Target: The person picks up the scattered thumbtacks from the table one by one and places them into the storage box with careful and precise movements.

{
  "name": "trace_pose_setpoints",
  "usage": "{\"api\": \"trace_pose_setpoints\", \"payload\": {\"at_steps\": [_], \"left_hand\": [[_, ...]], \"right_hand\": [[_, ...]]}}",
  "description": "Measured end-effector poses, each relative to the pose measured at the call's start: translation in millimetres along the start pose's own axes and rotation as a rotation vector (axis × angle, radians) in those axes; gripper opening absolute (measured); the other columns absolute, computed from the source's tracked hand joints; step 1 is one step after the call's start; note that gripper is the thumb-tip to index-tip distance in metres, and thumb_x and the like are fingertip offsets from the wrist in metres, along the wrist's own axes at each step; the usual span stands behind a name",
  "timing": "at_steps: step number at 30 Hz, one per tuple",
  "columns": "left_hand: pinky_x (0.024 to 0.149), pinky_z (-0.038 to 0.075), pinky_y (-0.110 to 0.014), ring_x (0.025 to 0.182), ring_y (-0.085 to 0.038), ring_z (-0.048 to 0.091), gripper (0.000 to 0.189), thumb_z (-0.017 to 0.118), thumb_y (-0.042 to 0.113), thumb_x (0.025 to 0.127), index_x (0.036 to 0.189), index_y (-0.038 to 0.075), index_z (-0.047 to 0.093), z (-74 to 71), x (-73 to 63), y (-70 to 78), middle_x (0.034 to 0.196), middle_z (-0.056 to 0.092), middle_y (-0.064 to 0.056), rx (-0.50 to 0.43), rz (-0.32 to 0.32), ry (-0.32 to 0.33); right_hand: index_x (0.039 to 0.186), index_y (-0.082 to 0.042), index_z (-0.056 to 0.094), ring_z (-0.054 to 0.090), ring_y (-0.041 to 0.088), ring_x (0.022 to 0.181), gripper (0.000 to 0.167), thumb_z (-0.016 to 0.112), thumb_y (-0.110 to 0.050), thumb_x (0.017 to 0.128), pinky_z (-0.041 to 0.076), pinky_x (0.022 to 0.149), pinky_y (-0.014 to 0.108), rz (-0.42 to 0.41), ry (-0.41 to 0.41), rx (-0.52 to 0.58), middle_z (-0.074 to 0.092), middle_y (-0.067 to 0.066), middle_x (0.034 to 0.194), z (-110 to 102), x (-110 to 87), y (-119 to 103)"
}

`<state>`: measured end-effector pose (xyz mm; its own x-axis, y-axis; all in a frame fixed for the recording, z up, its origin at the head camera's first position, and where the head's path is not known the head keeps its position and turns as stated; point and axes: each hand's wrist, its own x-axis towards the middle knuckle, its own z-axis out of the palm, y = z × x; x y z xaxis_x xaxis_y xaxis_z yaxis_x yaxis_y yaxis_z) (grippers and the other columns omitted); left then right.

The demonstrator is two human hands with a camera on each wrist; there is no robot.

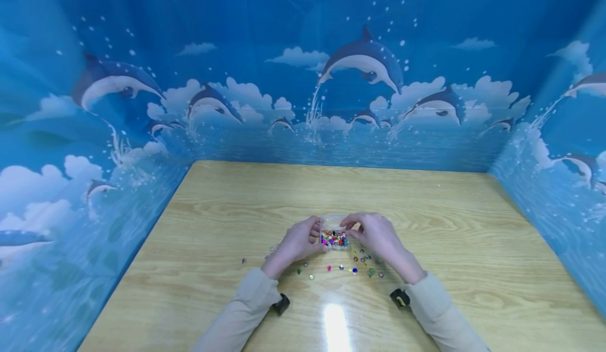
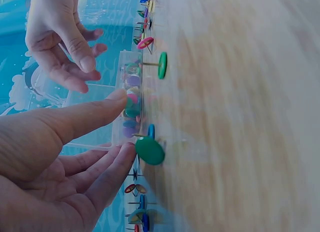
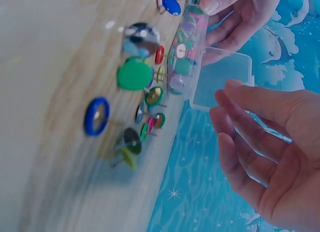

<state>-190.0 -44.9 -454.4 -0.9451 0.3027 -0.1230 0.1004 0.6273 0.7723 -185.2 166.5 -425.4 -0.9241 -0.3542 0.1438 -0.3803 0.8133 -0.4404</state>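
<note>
A small clear plastic box (image 1: pixel 334 245) full of colorful thumbtacks stands on the table, its hinged lid (image 3: pixel 220 74) raised at the back. My left hand (image 1: pixel 299 240) holds the box at its left end, the thumb against the front wall and the fingers round the side. Over the right end of the box, beside the lid, hovers my right hand (image 1: pixel 376 237). Its fingers are loosely bent, and I see nothing between them in either wrist view. Loose thumbtacks lie around the box, among them a green thumbtack (image 2: pixel 150 151) by the left fingertips.
Several loose thumbtacks, such as a blue one (image 1: pixel 354 270), are scattered in front of the box and under the right hand. The wood-grain table (image 1: pixel 426 204) is bordered by a blue dolphin-print curtain (image 1: pixel 284 68) at the back and sides.
</note>
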Motion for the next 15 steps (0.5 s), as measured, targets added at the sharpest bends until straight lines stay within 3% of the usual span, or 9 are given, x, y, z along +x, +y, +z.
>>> {"api": "trace_pose_setpoints", "payload": {"at_steps": [7, 15], "left_hand": [[0.095, 0.059, -0.037, 0.105, -0.026, 0.066, 0.069, 0.086, 0.012, 0.078, 0.139, 0.007, 0.054, -0.4, -0.1, 0.4, 0.12, 0.067, -0.01, -0.004, 0.0, -0.003], [0.095, 0.058, -0.037, 0.105, -0.025, 0.066, 0.07, 0.087, 0.013, 0.078, 0.14, 0.007, 0.054, 0.1, -0.6, 0.9, 0.121, 0.066, -0.009, -0.002, -0.007, -0.002]], "right_hand": [[0.099, -0.016, 0.077, 0.063, 0.006, 0.07, 0.013, 0.077, -0.011, 0.087, 0.055, 0.061, 0.026, 0.028, -0.007, -0.031, 0.075, -0.002, 0.087, -11, -13.4, 13], [0.094, -0.015, 0.077, 0.064, 0.008, 0.069, 0.014, 0.078, -0.005, 0.084, 0.057, 0.061, 0.026, -0.023, -0.024, -0.091, 0.075, -0.002, 0.085, -24, -32.1, 30]]}}
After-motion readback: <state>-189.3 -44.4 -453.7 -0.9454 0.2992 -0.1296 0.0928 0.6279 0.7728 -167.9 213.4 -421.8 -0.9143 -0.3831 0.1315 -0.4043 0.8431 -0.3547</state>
